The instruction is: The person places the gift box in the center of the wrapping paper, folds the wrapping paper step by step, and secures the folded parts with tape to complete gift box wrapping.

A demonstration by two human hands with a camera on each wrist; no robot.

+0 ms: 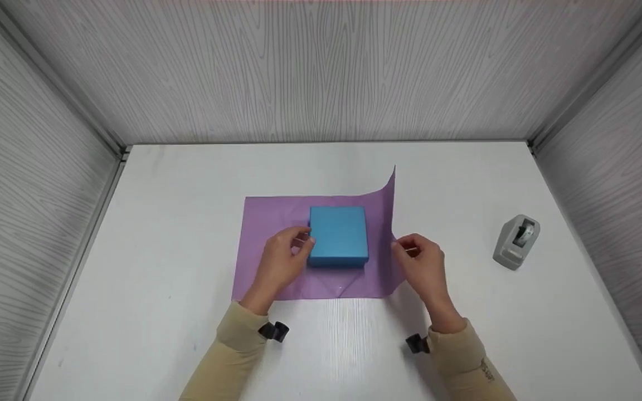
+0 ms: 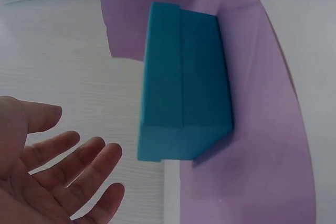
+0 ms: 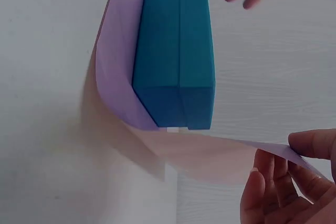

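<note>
By the right hand (image 1: 422, 264), the edge of a purple paper sheet (image 1: 262, 228) is pinched between thumb and fingers and held up off the white tabletop (image 1: 159, 234). The left hand (image 1: 281, 259) is held with fingers loosely spread beside a lidded blue box (image 1: 337, 231), nothing being gripped. The box is set on the sheet between the hands, where the paper is probably weighed down by it while that edge is raised. Well apart to the right, a gray tape dispenser (image 1: 516, 243) is placed.

Enclosed work booth, white tabletop (image 1: 131, 250), wood-grain panels (image 1: 321, 72)
</note>
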